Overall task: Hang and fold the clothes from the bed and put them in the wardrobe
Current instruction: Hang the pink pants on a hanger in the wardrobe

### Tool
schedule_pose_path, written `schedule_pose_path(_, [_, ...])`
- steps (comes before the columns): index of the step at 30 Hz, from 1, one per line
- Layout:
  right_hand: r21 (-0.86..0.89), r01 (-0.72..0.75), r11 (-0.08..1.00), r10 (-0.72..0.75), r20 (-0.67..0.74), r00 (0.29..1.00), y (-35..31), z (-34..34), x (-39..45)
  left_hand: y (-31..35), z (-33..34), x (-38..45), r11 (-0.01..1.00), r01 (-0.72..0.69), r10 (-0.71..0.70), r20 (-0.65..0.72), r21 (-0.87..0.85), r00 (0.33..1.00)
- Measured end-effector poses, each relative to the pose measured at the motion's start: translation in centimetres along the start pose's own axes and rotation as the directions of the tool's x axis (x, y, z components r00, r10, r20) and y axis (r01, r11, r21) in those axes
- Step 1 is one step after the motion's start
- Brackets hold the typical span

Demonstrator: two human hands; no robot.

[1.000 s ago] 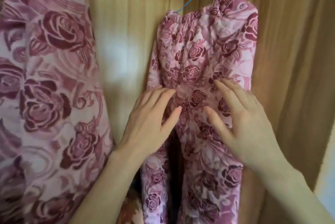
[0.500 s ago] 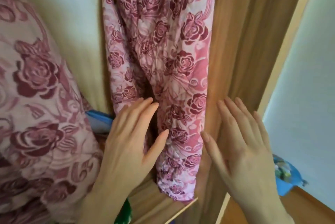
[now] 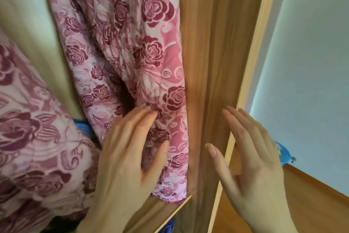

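Pink rose-print trousers (image 3: 132,53) hang inside the wooden wardrobe (image 3: 211,63), their hems just above the shelf edge. My left hand (image 3: 128,155) lies flat against the lower trouser legs with straight fingers. My right hand (image 3: 251,159) is spread with straight fingers in front of the wardrobe's right side panel, off the cloth and holding nothing. A second garment (image 3: 32,138) in the same rose print hangs at the left, close to the camera.
A wooden shelf edge (image 3: 166,212) runs below the hems. Something blue (image 3: 83,125) shows behind the trousers at the left. A white wall (image 3: 311,63) and wooden floor (image 3: 321,200) lie to the right, with a small blue item (image 3: 285,154) at the wall's foot.
The view has dropped from the hanger down to the trouser hems. Both hands slid down the cloth; my right hand has come off the trousers onto the wardrobe's side.
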State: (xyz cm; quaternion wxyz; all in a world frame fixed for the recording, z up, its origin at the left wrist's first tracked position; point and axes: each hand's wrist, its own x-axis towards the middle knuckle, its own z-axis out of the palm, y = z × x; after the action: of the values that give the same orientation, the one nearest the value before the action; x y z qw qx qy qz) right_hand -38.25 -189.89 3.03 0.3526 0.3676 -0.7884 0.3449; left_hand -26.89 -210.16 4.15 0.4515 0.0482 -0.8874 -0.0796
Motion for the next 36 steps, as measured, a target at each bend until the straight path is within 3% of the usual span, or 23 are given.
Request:
schedule_pose_path(6, [-0.255, -0.130, 0.958, 0.142, 0.031, 0.989, -1.1, -1.6, -1.9, 0.0, 3.1, 0.3, 0.968, -0.104, 0.119, 0.051, -0.231, 0.992])
schedule_pose_path(17, [-0.600, -0.388, 0.700, 0.421, -0.092, 0.902, -3.5, -6.5, -10.6, 4.5, 8.3, -2.7, 0.760, -0.215, 0.376, 0.145, -0.613, 0.915])
schedule_pose_path(24, [-0.679, -0.550, 0.486, 0.539, -0.262, 0.800, -5.0, -12.1, -16.5, 11.4, 9.4, -5.1, 0.598, -0.260, 0.543, 0.144, -0.758, 0.827])
schedule_pose_path(36, [-0.634, -0.752, 0.179, 0.611, -0.527, 0.590, -7.8, -23.3, -26.0, 26.7, 7.6, -10.9, 0.385, -0.325, 0.749, 0.087, -0.864, 0.657])
